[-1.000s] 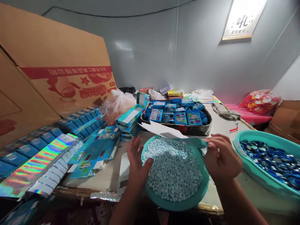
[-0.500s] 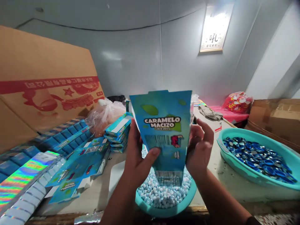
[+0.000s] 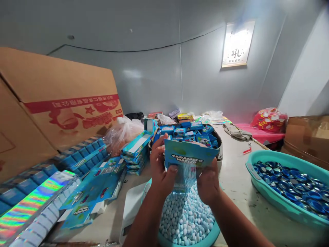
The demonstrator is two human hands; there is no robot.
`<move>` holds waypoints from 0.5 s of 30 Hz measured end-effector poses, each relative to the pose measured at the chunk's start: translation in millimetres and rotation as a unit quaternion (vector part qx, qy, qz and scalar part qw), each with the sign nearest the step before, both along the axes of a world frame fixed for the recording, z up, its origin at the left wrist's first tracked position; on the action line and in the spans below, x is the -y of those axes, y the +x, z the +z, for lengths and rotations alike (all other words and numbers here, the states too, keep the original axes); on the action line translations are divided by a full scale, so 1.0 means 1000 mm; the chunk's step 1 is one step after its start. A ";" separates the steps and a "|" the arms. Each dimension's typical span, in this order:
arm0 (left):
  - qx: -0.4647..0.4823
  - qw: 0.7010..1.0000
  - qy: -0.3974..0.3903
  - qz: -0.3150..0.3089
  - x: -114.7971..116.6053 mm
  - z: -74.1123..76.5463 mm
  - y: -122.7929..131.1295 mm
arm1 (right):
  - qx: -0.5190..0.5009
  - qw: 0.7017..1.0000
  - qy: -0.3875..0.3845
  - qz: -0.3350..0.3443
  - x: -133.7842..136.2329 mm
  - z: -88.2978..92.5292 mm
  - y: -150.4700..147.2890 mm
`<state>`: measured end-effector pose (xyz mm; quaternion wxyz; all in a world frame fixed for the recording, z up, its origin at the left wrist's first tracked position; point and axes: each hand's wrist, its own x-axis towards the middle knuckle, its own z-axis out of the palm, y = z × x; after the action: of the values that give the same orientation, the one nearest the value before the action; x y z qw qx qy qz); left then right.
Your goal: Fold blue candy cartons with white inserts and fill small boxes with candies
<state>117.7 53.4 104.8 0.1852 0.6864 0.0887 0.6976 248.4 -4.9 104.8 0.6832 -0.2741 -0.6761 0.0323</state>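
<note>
Between my two hands is a blue cardboard box marked "CARAMELO MACIZO", its printed panel tilted and its lower part blurred. My left hand grips its left side, thumb across the front panel. On the right edge, my right hand has its fingers closed. Directly below is a turquoise basin of pale blue and white candies. Just beyond the box, a round container is heaped with small blue packets.
At left lie flattened blue cartons, stacked blue trays, rows of blue packs and a large cardboard box. A white scale-like device adjoins the basin. To the right stands a turquoise tub of shiny blue discs.
The box has gone from standing tall before me to a lower, tilted pose, and both hands have shifted on it. The packet container behind now shows. The camera view has shifted too.
</note>
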 end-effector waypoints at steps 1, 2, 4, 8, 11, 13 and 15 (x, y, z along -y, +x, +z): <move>0.004 1.000 -0.003 0.016 0.001 0.000 0.001 | -0.008 1.000 0.007 0.011 0.001 0.003 0.000; 0.003 0.999 -0.007 0.032 0.003 -0.001 0.001 | -0.019 0.999 0.012 0.022 0.001 0.006 0.001; -0.001 0.999 -0.020 0.049 0.008 -0.005 0.000 | -0.030 0.999 0.003 0.032 0.002 0.012 0.002; -0.019 0.998 -0.020 0.056 0.018 -0.015 -0.004 | -0.028 0.997 -0.039 0.065 0.002 0.015 0.005; -0.008 0.996 -0.057 0.074 0.026 -0.018 -0.007 | -0.039 0.997 -0.049 0.048 0.005 0.010 0.004; 0.026 0.993 -0.086 0.072 0.032 -0.017 -0.009 | -0.040 0.997 -0.059 0.013 0.009 0.007 0.002; 0.059 0.989 -0.118 0.067 0.038 -0.015 -0.009 | -0.037 0.996 -0.081 -0.001 0.013 0.004 -0.002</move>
<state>108.6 15.5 90.3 0.2231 0.6094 0.2052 0.7326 246.8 -17.5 109.3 0.6837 -0.3278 -0.6448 0.0960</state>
